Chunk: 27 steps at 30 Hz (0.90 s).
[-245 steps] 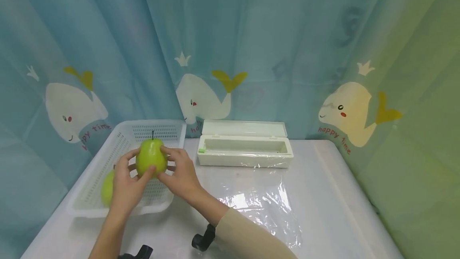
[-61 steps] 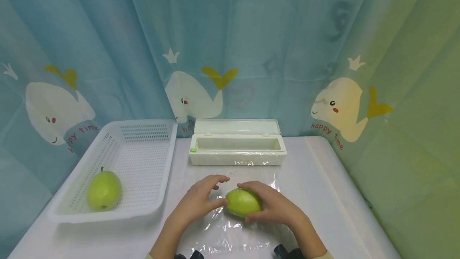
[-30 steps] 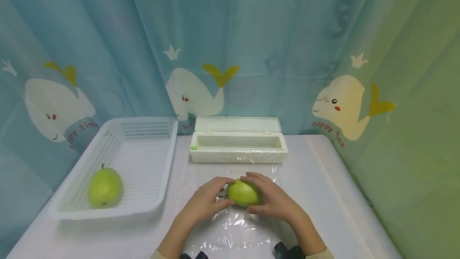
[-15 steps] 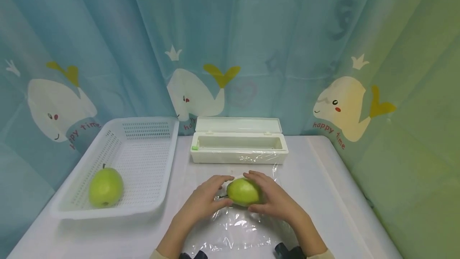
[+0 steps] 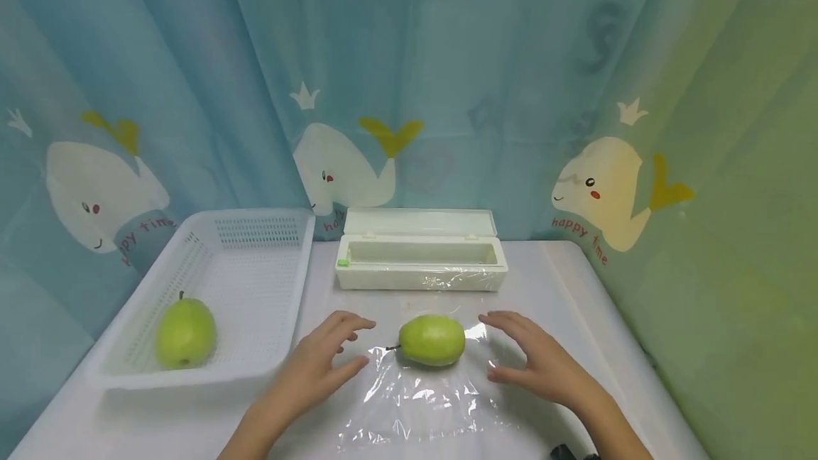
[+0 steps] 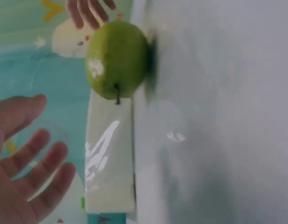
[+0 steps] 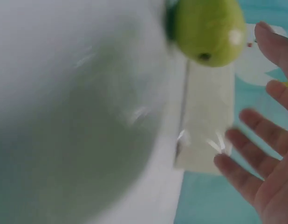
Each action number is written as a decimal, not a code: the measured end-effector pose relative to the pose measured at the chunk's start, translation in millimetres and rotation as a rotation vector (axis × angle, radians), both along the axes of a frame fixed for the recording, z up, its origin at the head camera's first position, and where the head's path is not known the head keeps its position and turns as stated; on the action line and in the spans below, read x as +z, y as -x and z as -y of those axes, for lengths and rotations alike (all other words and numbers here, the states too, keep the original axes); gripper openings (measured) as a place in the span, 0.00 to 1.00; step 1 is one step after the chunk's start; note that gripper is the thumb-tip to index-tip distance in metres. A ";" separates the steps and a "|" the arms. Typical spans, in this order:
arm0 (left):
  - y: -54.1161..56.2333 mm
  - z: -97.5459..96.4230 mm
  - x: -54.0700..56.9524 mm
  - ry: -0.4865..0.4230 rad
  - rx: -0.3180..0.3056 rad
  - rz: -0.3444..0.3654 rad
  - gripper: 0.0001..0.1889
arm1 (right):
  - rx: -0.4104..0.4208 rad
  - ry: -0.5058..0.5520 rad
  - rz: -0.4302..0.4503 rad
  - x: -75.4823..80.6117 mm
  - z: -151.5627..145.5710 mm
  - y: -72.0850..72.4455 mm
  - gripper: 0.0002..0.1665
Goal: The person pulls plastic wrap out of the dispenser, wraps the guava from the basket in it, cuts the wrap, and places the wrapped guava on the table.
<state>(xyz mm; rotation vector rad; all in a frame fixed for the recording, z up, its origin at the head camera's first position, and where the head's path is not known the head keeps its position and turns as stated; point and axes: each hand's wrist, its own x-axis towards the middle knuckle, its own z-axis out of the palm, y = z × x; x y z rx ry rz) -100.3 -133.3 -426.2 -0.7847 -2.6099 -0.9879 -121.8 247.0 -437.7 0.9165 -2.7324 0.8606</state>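
Note:
A green pear [image 5: 432, 340] lies on its side, stem to the left, on a sheet of clear plastic wrap [image 5: 415, 410] spread over the white table. To its left, my left hand [image 5: 316, 360] hovers with fingers spread, apart from the fruit. On the other side my right hand [image 5: 540, 359] is also held off it, fingers loosely extended. The left wrist view shows the pear [image 6: 118, 60] stem end and my left hand [image 6: 32, 163] holding nothing. In the right wrist view the pear's [image 7: 209, 32] blossom end faces my empty right hand [image 7: 260, 149].
Behind the pear stands a white cling film box [image 5: 422, 277] with its lid raised and film running out over its front. At left is a white plastic basket [image 5: 255, 368] with another green pear [image 5: 186, 333] in it. A whale-print curtain [image 5: 498, 91] hangs behind the table.
Earlier, both hands lifted the pear over the basket; it then came down onto the plastic wrap. Since half a second ago both hands have drawn apart from it, left and right.

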 end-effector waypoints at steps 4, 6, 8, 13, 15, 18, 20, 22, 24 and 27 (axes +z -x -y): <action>-14.6 14.1 -3.8 0.112 -0.096 0.006 0.17 | 0.159 -0.022 0.024 -3.1 -13.8 -11.8 0.22; -21.7 18.3 -7.7 0.184 -0.156 0.068 0.14 | 0.233 -0.049 0.051 -7.6 -17.8 -17.7 0.18; -27.2 20.6 -13.1 0.248 -0.217 0.157 0.13 | 0.273 -0.087 0.064 -13.5 -20.0 -23.6 0.18; -34.9 19.5 -29.6 0.346 -0.307 0.300 0.18 | 0.298 -0.174 0.036 -25.4 -20.0 -36.3 0.26; -36.2 18.0 -33.6 0.368 -0.320 0.282 0.20 | 0.294 -0.203 0.019 -27.1 -19.3 -38.5 0.28; -37.0 16.6 -34.5 0.399 -0.316 0.285 0.21 | 0.301 -0.235 -0.007 -28.7 -18.4 -38.4 0.27; -37.8 17.1 -34.2 0.406 -0.315 0.261 0.20 | 0.313 -0.234 -0.029 -29.5 -18.3 -37.6 0.24; -38.1 18.5 -33.9 0.407 -0.321 0.226 0.18 | 0.332 -0.213 -0.062 -30.7 -18.4 -36.2 0.22; -38.2 20.5 -34.7 0.404 -0.333 0.155 0.17 | 0.350 -0.193 -0.117 -31.5 -18.1 -34.4 0.20; -36.7 22.4 -37.2 0.410 -0.349 0.038 0.14 | 0.367 -0.176 -0.201 -31.8 -17.0 -32.3 0.19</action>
